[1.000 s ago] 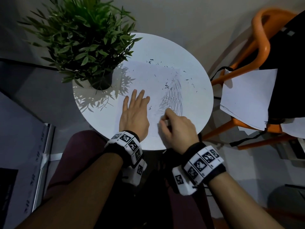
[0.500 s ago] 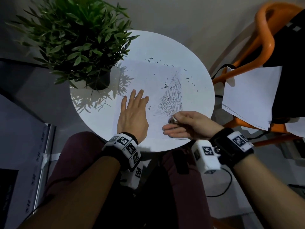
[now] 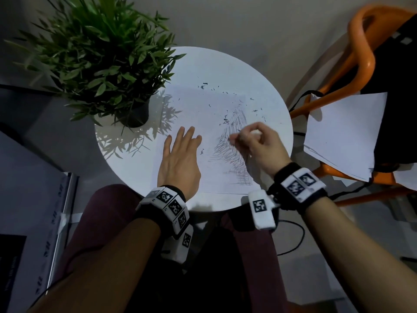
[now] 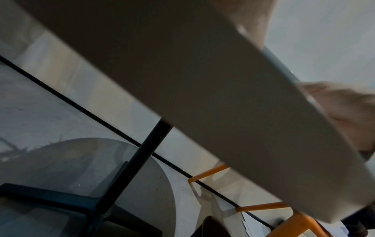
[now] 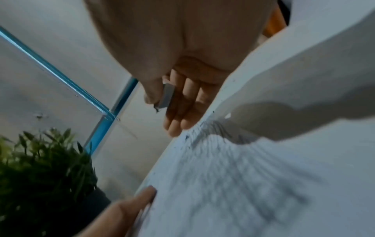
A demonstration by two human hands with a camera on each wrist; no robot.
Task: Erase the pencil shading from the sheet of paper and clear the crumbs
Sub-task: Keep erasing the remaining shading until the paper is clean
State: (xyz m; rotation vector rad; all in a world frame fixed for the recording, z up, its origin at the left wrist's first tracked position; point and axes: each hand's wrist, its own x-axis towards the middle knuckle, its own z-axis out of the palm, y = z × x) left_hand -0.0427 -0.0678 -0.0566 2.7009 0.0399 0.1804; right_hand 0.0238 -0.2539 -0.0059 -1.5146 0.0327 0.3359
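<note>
Left hand (image 3: 178, 164) flat, fingers straight, pressed on sheet of paper (image 3: 191, 123) atop round white table (image 3: 225, 64). Right hand (image 3: 259, 145) raised at right of pencil shading (image 3: 232, 152), fingers curled, thumb pinching eraser (image 5: 167, 96). Crumbs (image 3: 204, 85) scattered toward far edge. Potted plant (image 3: 94, 62) far left.

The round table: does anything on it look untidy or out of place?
Yes. Dark eraser crumbs lie scattered over the sheet of paper and spill onto the bare round table past its far and right edges. Nothing looks torn or tipped over.
</note>
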